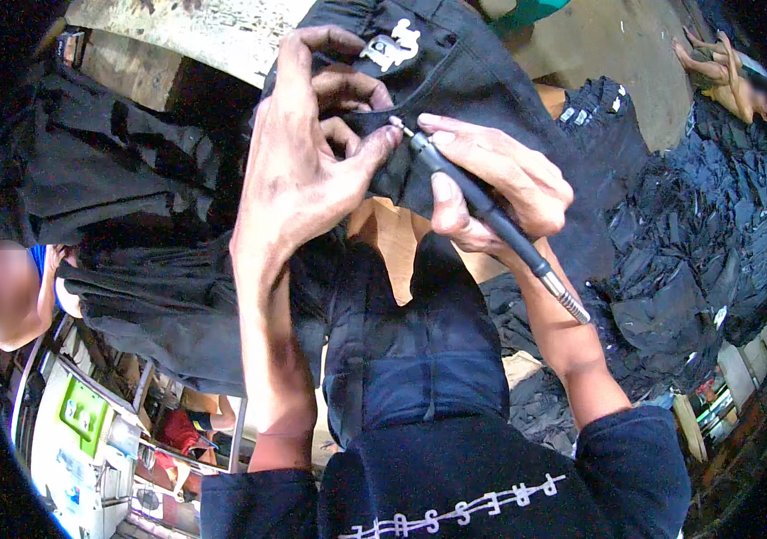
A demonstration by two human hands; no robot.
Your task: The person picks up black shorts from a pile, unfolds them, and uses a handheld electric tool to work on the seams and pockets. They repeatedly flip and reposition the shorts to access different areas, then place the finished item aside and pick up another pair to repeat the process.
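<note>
A dark garment (500,81) lies in front of me, with a curved seam and a pale printed figure (392,47) near its far end. My left hand (289,171) is closed on a fold of the cloth along that seam, its thumb and fingers bent. Held like a pen in my right hand (514,180) is a slim black pen-shaped tool (496,216) with a metal tip and a coiled spring end. Its tip sits close beside my left thumb at the seam; whether it touches the cloth, I cannot tell.
Heaped dark garments (698,234) fill the right side. More black cloth (114,171) hangs or lies at the left, with another person (46,287) beside it. A second person (729,76) is at the far right. A pale worn surface (195,31) runs across the far left.
</note>
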